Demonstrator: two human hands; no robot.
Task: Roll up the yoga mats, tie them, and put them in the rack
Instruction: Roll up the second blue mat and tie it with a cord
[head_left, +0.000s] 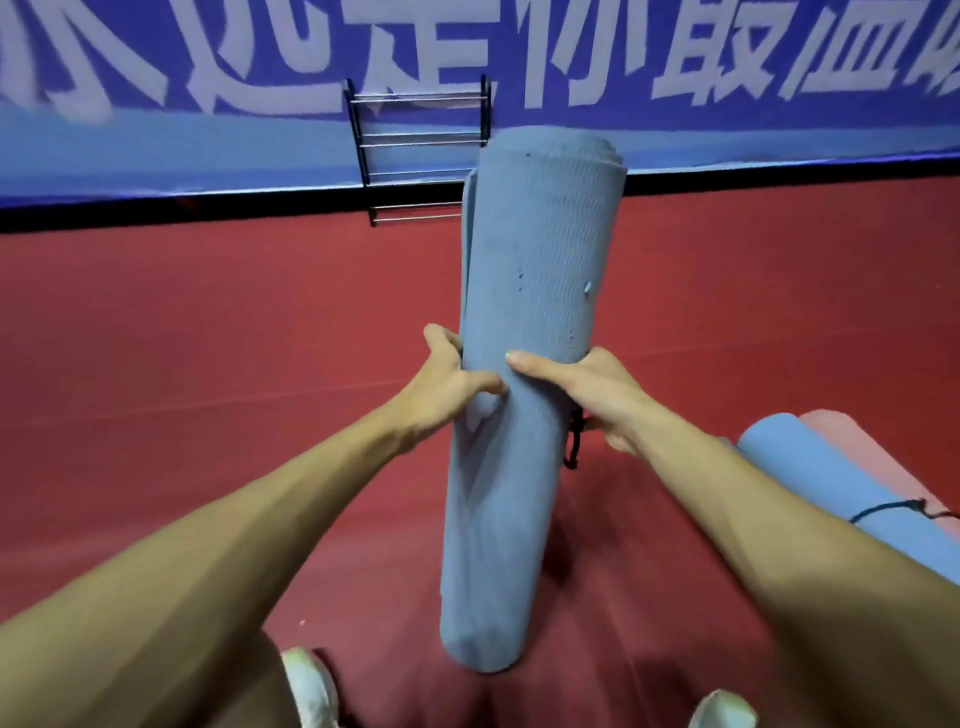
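Between L hand (452, 384) & R hand (587, 389), fingers (535, 366) curled round it: grey mat (524, 260) rolled, upright; cord (574, 441) under R fingers, tie prob. unfinished. Right of them, blue mat (831, 493) tied; rack (421, 150) beyond, racking pending.

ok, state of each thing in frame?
grey mat: rolled, held upright
left hand: grips grey mat
right hand: grips grey mat
black cord: dangles by right hand, tie unclear
blue mat: rolled, cord-tied, lying on floor
pink mat: looks rolled, lying beside blue mat
rack: stands against wall
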